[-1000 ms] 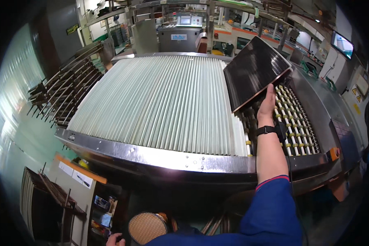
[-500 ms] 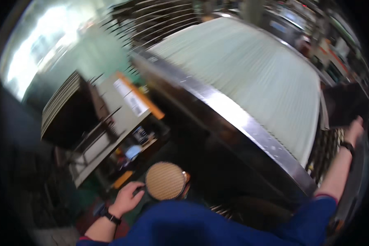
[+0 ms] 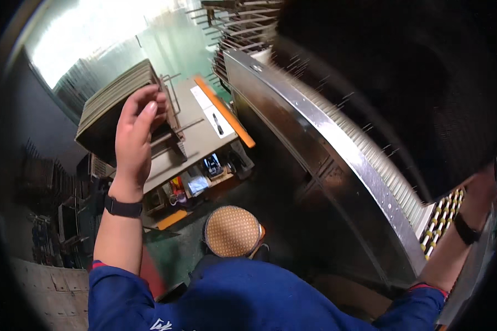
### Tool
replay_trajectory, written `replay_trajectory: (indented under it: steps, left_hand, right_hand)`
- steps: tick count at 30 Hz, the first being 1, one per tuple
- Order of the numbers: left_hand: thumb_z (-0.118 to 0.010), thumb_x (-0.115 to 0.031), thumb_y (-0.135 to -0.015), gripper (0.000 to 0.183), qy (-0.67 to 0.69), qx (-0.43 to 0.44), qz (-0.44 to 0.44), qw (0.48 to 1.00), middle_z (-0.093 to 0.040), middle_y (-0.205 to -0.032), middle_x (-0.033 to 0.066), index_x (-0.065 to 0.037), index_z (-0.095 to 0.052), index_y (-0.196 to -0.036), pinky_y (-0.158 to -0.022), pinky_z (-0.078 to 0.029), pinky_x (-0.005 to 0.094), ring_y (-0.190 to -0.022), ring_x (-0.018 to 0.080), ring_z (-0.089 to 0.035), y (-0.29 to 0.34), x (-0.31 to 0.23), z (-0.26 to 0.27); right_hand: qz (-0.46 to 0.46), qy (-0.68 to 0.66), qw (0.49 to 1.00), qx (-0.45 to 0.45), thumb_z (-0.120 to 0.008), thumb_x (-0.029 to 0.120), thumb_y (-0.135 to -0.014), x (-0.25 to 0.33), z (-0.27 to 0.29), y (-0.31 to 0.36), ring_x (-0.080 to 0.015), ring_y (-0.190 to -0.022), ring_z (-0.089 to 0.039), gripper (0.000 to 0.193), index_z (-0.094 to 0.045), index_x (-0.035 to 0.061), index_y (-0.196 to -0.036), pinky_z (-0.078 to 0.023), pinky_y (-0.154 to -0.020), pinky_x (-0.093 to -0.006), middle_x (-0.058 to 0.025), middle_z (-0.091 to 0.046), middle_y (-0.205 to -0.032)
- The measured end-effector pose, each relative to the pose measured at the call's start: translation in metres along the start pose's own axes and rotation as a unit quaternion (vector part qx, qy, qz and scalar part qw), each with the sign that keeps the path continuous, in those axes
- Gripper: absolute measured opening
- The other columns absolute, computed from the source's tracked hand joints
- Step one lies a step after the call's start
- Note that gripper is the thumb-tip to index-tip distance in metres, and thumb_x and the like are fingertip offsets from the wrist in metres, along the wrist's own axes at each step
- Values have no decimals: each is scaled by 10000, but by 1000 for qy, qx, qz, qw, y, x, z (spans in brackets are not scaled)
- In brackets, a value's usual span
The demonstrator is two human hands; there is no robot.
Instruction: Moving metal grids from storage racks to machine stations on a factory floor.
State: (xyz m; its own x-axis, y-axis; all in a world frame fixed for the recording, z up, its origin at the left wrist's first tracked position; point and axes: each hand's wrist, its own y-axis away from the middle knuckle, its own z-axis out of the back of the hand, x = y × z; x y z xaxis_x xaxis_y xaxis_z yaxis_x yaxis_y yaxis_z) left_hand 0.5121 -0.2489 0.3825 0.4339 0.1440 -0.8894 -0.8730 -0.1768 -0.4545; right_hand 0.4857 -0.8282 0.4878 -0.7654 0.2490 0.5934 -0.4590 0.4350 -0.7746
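A large dark flat panel [image 3: 370,71] is raised at the upper right, tilted above the conveyor. My right hand [image 3: 480,190], in shadow, grips it at its lower right corner; the panel hides part of the fingers. My left hand [image 3: 138,124] is lifted in the air with fingers loosely bent and apart, holding nothing. From this view it overlaps a stack of similar thin panels [image 3: 107,102] standing in a rack on the table; whether it touches them I cannot tell.
The conveyor's metal side rail [image 3: 337,143] runs diagonally, with yellow-and-white rollers [image 3: 442,220] at its near end. A round patterned stool [image 3: 233,231] stands below me. The light table [image 3: 188,140] carries papers and a pen [image 3: 218,124], with an orange edge strip [image 3: 223,110].
My right hand has raised the dark panel from the right side over the conveyor. My left hand has risen from beside the stool to the rack. The view has shifted.
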Motion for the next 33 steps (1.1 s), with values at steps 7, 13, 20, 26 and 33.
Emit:
replay_trajectory:
  steps: [7,13,20,26,33]
  left_hand:
    - [-481,-272,-1074,358,126,33,-10,991,-650,-1153,60,-19,-539,-1320,-945,-491,290,-1094,106,-608,-22,-71,40]
    - [-521,-202,-1058,247,120,-15,37,992,-683,-1133,105,-9,-564,-1206,-850,-602,319,-961,165,-696,18,-95,85]
    - [-559,-157,-1042,137,128,-135,-27,982,-697,-1085,97,-39,-592,-1104,-840,-595,320,-943,168,-693,65,-92,127]
    - [-528,-133,-1053,98,162,-161,-109,967,-679,-1138,89,-58,-580,-1090,-921,-564,351,-1023,173,-671,67,-92,151]
    - [-538,-149,-1043,234,17,-185,-120,975,-626,-1250,86,-26,-539,-1241,-1007,-501,355,-1135,173,-616,43,-85,197]
  right_hand:
    - [-123,-224,953,162,-561,288,-1038,-16,-164,32,-233,-1242,-602,459,-530,30,-1416,-531,-1017,-386,-130,-601,-1379]
    - [-317,-321,830,327,-629,298,-997,-4,-253,42,-200,-941,-718,379,-649,13,-1247,-592,-842,-328,-118,-729,-1109]
    - [-140,-297,869,371,-573,234,-1027,9,-319,70,-164,-1148,-636,436,-546,12,-1401,-508,-990,-310,-98,-656,-1293]
    - [-232,-359,826,367,-556,149,-1025,-23,-346,113,-186,-1170,-617,420,-510,-41,-1397,-478,-1015,-308,-134,-636,-1298]
    - [-114,-349,850,376,-580,149,-1026,-20,-373,129,-146,-1037,-651,357,-573,-42,-1327,-509,-920,-276,-104,-682,-1180]
